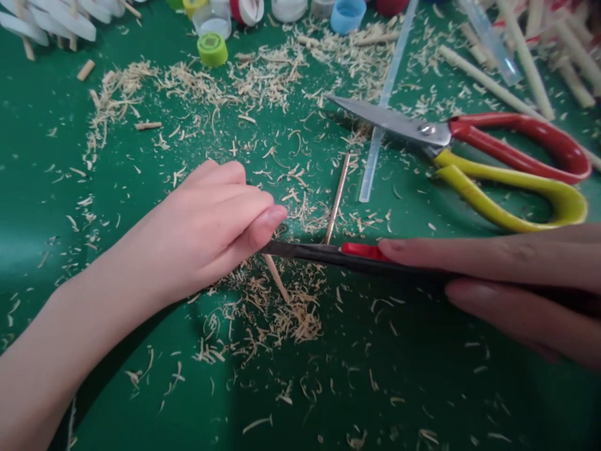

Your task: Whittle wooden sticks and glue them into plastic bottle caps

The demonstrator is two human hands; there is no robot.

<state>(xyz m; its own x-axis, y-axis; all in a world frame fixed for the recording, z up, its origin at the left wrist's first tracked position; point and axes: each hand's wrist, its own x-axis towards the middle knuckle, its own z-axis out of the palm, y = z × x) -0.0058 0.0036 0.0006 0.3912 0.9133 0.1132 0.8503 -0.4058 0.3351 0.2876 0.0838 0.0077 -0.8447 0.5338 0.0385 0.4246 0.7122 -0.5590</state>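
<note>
My left hand (230, 213) is closed around a thin wooden stick (277, 279), whose end sticks out below the thumb. In my right hand (511, 260) is a black utility knife (310, 252) with a red slider (364, 250); one finger presses near that slider. The knife points left, and its blade reaches to my left thumb, across the stick. The blade's tip is hidden behind the thumb. Curled wood shavings (300, 319) lie in a heap under the stick. Just beyond the knife lies a slim metallic-looking rod (338, 197).
Scissors (413, 127) with red and yellow handles lie at the right, over a translucent stick (389, 81). Wooden sticks (493, 81) are piled at the upper right. Small caps, including a green cap (212, 50), and white pieces (51, 22) line the back of the green surface (42, 207).
</note>
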